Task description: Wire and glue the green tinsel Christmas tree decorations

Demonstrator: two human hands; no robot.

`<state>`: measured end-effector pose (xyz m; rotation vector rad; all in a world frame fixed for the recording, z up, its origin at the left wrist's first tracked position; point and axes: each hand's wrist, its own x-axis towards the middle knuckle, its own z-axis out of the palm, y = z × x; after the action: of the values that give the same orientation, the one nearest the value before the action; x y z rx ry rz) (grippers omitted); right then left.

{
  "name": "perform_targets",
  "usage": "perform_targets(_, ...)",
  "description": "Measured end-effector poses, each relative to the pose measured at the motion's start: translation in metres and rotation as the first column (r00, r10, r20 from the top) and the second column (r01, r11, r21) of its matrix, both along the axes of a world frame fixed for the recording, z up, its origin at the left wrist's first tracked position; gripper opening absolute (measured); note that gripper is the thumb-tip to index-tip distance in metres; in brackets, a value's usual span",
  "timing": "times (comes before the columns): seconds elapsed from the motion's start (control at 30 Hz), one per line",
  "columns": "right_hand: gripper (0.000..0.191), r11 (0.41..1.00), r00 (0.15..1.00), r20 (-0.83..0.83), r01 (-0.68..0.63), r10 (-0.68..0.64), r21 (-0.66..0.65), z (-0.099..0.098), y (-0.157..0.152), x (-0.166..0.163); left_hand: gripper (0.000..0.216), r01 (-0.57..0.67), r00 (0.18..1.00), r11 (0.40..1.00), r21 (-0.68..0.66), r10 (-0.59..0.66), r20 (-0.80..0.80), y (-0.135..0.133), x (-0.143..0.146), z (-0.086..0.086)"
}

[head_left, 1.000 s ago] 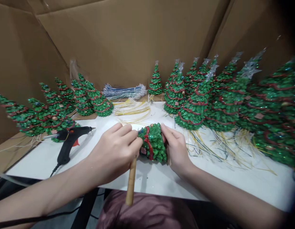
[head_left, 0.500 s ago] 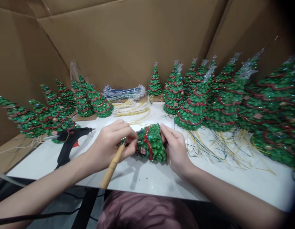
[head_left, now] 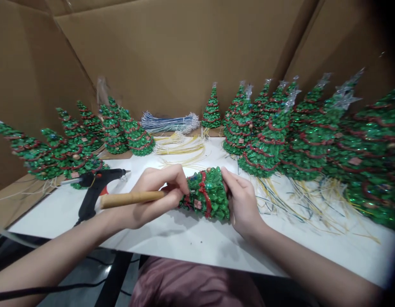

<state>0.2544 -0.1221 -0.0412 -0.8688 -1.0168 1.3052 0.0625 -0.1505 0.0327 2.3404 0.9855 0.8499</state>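
A small green Christmas tree figurine point(head_left: 213, 194) with red garlands lies on its side just over the white tabletop, its wide base toward the right. My right hand point(head_left: 243, 200) grips it by the base. My left hand point(head_left: 160, 192) is closed round a tool with a light wooden handle point(head_left: 131, 199), which points back to the left across my wrist. The tool's working end is hidden by my fingers. My left fingertips meet the side of the tree, and its narrow top is behind that hand.
A black glue gun point(head_left: 96, 189) rests at the left. Upright trees point(head_left: 138, 136) stand there, and more trees with clear stars point(head_left: 264, 145) crowd the right. Blue-white wire bundles point(head_left: 170, 122) and yellow wires point(head_left: 181, 147) lie behind. Loose wires point(head_left: 299, 204) spread at right. Cardboard point(head_left: 184, 55) walls the back.
The wooden handle has swung from pointing down toward me to nearly level, pointing left. My left fingers have shifted to the tree's side. My right hand still holds the base.
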Motion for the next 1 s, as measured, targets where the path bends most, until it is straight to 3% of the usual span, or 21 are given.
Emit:
perform_targets(0.37, 0.042, 0.999, 1.000, -0.006, 0.018, -0.018, -0.034, -0.0014, 0.0014, -0.0008, 0.009, 0.015, 0.999, 1.000, 0.006, -0.014, -0.038, 0.0041, 0.0027, -0.0064)
perform_targets(0.63, 0.043, 0.999, 1.000, 0.007, 0.020, -0.020, -0.029, -0.0001, 0.0009, -0.0010, 0.010, 0.065, 0.997, 0.992, -0.106, -0.060, 0.047, 0.0048, -0.0016, -0.0078)
perform_targets(1.0, 0.043, 1.000, 1.000, 0.013, 0.016, -0.016, -0.018, 0.0003, 0.0012, 0.0003, 0.009, 0.011, 0.996, 1.000, 0.016, -0.009, -0.087, 0.0022, 0.0039, -0.0042)
